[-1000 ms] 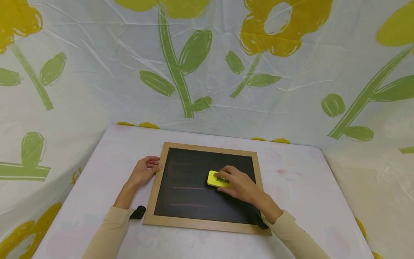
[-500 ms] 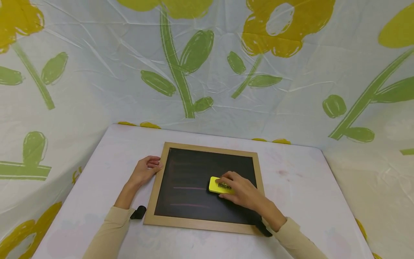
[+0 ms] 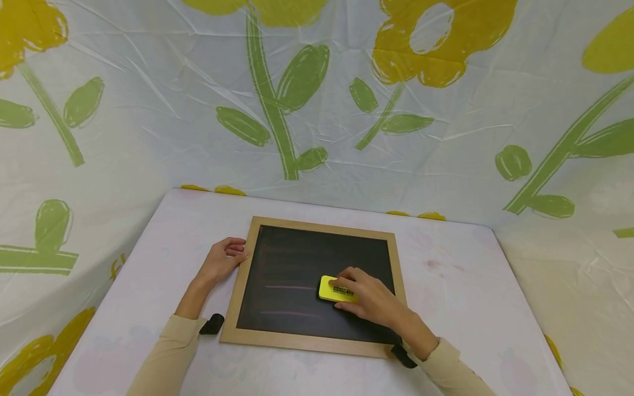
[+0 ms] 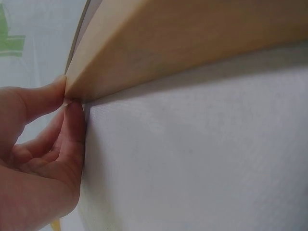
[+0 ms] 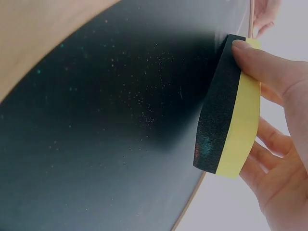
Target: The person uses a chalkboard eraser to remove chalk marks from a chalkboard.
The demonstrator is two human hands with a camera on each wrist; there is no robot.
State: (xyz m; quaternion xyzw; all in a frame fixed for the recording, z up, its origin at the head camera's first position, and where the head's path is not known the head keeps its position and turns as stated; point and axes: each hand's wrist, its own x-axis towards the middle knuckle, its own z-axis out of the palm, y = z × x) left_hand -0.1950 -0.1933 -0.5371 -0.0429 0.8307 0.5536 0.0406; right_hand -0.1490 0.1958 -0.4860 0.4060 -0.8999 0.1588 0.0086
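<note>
A chalkboard (image 3: 292, 258) with a pale wooden frame lies on the table. Two faint pink chalk lines (image 3: 289, 287) run across its left half, among smudges. My right hand (image 3: 369, 297) grips a yellow eraser (image 3: 327, 287) with a black felt side, thumb on one long side and fingers on the other. In the right wrist view the eraser (image 5: 243, 115) stands over the dark surface, its felt marked with coloured chalk dust. At the left edge, my left hand (image 3: 222, 261) pinches the wooden frame (image 4: 110, 53) between thumb and index finger, the other fingers curled below.
The table (image 3: 446, 275) has a white, faintly patterned cover. Behind it hangs a white cloth (image 3: 198, 154) printed with yellow flowers and green leaves. Black wrist devices (image 3: 212, 324) sit at both sleeves. Specks of chalk dust (image 5: 144, 106) dot the board.
My right hand has moved the eraser down the board towards me, then slightly left. My left hand stays at the frame, and the two pink lines look the same.
</note>
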